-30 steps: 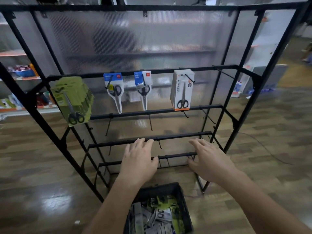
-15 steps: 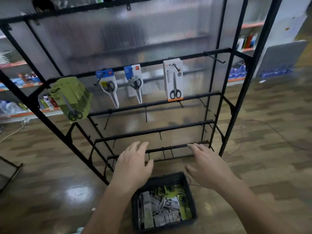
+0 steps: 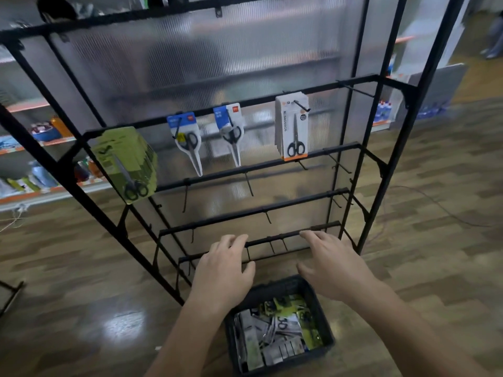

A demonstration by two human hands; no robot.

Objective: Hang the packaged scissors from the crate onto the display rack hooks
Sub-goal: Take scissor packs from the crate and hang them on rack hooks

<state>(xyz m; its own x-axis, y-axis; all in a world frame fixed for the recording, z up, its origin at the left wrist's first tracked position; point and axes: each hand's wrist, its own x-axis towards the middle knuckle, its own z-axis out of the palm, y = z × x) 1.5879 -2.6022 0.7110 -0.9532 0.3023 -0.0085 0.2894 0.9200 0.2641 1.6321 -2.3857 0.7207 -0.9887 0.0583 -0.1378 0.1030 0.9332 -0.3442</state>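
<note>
Left hand (image 3: 221,273) and right hand (image 3: 330,268) are both empty with relaxed fingers, above the crate (image 3: 324,341) of packaged scissors (image 3: 275,330)

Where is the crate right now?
In the head view, the crate sits on the floor, bottom centre, before the display rack, below the left hand and right hand.

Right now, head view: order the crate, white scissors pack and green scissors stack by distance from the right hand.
1. crate: on the floor, just below the right hand.
2. white scissors pack: hanging higher up, right of centre.
3. green scissors stack: hanging far left.
</note>
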